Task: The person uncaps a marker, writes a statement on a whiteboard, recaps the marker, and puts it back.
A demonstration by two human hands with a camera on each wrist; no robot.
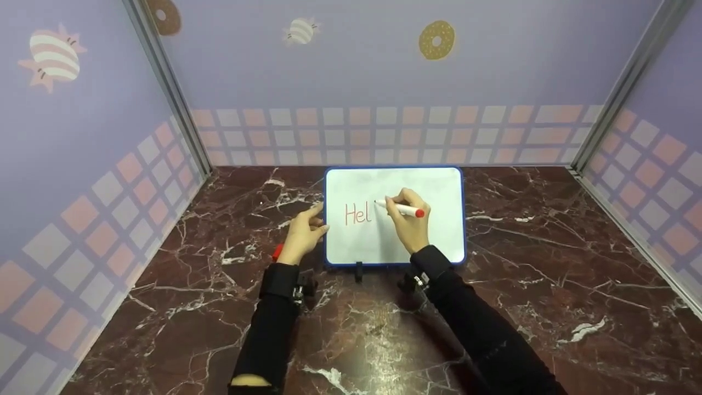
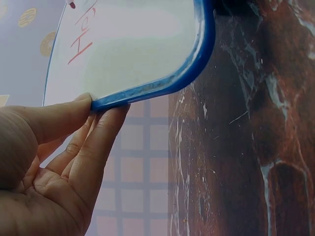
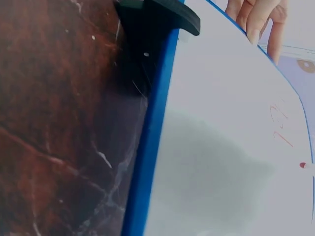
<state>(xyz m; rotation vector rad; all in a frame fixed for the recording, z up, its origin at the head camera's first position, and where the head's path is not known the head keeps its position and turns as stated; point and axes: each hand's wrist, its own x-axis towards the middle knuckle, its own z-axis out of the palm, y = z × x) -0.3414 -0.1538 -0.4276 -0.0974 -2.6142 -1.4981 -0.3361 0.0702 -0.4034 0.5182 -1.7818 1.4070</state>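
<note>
A small whiteboard [image 1: 351, 247] with a blue frame stands propped upright, with "Hel" in red lettering [image 1: 358, 213] on its left half. My left hand [image 1: 303, 233] pinches the board's left edge, thumb at the front and fingers behind, as the left wrist view shows. In my right hand [image 1: 410, 225] is a white marker [image 1: 403, 209] with a red end, gripped between thumb and fingers. Its tip is just right of the "l"; whether it touches the surface I cannot tell. The right wrist view catches only the marker's tip [image 3: 303, 165].
A black support [image 1: 359, 271] hooks over the board's lower edge. Something red [image 1: 278, 252] lies beside my left wrist, partly hidden by it. The marbled dark red table [image 1: 219, 307] is bounded by patterned walls [image 1: 362, 71] at the back and both sides.
</note>
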